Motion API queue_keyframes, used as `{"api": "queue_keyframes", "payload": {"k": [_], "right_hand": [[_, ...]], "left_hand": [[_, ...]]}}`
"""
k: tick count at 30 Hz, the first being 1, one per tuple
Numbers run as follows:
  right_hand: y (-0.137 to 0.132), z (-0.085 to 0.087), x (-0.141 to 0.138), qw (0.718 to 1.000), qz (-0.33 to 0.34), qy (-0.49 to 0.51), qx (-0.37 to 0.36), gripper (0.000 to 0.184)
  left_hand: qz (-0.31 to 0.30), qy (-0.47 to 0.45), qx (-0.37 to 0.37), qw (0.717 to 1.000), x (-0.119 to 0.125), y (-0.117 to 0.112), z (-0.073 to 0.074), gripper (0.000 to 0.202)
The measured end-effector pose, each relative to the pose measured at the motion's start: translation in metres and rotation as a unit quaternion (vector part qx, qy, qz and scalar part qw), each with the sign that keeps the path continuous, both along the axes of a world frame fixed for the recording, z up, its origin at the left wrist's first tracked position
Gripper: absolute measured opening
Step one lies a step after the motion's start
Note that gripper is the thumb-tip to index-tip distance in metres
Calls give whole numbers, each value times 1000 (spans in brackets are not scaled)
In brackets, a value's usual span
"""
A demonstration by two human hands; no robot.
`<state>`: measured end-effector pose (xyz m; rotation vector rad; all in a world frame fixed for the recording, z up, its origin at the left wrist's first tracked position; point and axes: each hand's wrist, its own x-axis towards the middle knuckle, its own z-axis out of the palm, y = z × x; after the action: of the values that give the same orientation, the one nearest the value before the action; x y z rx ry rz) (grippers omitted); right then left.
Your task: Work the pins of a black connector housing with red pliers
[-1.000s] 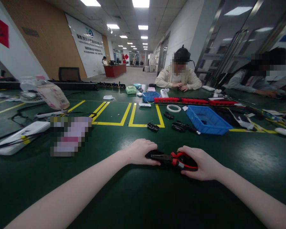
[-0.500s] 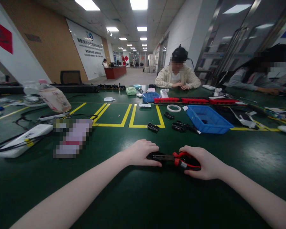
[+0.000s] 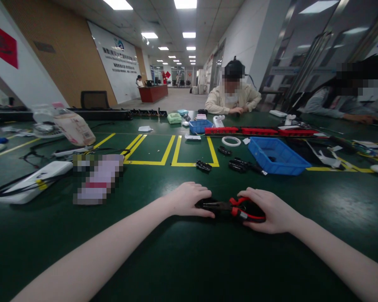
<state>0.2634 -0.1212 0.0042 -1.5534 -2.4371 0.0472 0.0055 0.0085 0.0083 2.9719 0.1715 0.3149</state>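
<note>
Lower centre: one left hand [image 3: 189,200], its thumb and fingers pinching a black part [image 3: 201,203], mostly hidden. Adjoining, to its right: one pair of pliers [image 3: 231,206], red-and-black grips, nose pointed left over the part; whether the jaws bit on it could not be told. One right hand [image 3: 267,209]: thumb and fingers were curled about the grips, which stood apart. Handling, as judged: pliers stiff, moderately heavy, hardly breakable, best held well back on both grips; part probably light and rigid, perhaps slippery, best pinched at its outer end. Centre: small black pieces [image 3: 204,166] lay on a green table [image 3: 189,260]. Right of centre: one blue bin [image 3: 283,169]. Beyond, upper right: one co-worker [image 3: 219,102], seated.
</note>
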Motion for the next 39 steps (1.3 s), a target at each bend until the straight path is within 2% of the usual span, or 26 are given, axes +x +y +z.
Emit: {"api": "queue_keyframes", "payload": {"k": [11,20,31,35,39], "right_hand": [[2,3,1,998,-1,1,-59,58],[2,5,-2,997,-1,-2,-81,52],[2,7,0,998,12,-13,-56,49],[2,4,-3,1000,14,-3,-25,50],[3,6,-14,998,55,-20,-17,49]], "left_hand": [[-4,-2,9,1000,-1,0,0,40],[6,7,3,1000,-1,-2,3,40],[-1,-4,-13,1000,0,0,3,40],[-10,0,-15,1000,1,0,1,41],[-18,8,8,1000,2,-2,0,40]]}}
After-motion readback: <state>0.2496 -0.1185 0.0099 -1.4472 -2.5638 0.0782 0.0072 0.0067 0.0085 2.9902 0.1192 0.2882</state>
